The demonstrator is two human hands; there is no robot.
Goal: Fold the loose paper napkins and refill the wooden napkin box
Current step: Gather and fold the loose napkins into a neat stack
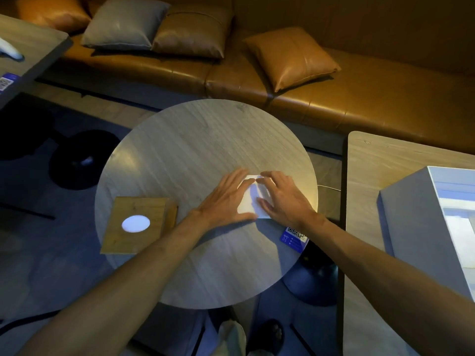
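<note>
White paper is lying under both hands: a single napkin is resting on the round table, towards its right edge, and the person is pressing it flat. The left hand is spreading its fingers wide over the napkin's left part, palm down, gripping nothing, only bearing on the sheet. The right hand is lying over the right part with fingers extended and slightly curled, the fingertips meeting the paper near its far corner; whether it is pinching an edge or merely pressing is not clear. A crease seems to be forming between the two hands, so the fold is probably under way rather than finished.

Further left, the wooden napkin box is sitting at the table's near-left edge, well apart from the hands, with its lid on and something white showing through the oval opening. How full it is cannot be judged. Near the right wrist a blue QR card is lying at the table rim. On the neighbouring table at right a white carton is standing open, apparently holding more white paper.

By my reading, the task is in its middle: this napkin is needing its fold completed and then loading into the box.
</note>
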